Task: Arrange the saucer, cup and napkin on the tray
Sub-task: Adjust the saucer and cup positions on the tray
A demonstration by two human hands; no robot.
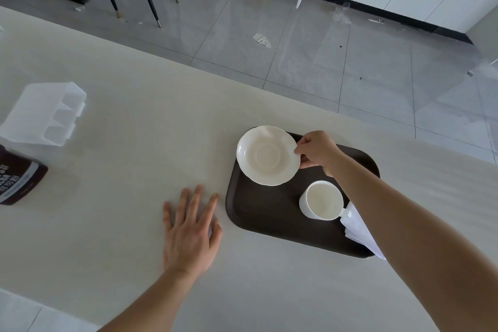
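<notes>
A dark brown tray (258, 213) lies on the pale table. My right hand (318, 151) pinches the right rim of a cream saucer (266, 156) at the tray's far left corner; the saucer overhangs the tray edge, and I cannot tell whether it rests on the tray. A white cup (322, 199) stands upright on the tray, handle pointing right. A folded white napkin (358, 232) lies at the tray's right edge, partly hidden by my right forearm. My left hand (191, 226) rests flat on the table just left of the tray, fingers spread, holding nothing.
A clear plastic divided container (43, 113) and a brown cocoa bottle (16, 178) sit at the table's left. The table's far edge runs diagonally behind the tray; beyond it are grey floor tiles, a chair and white cabinets.
</notes>
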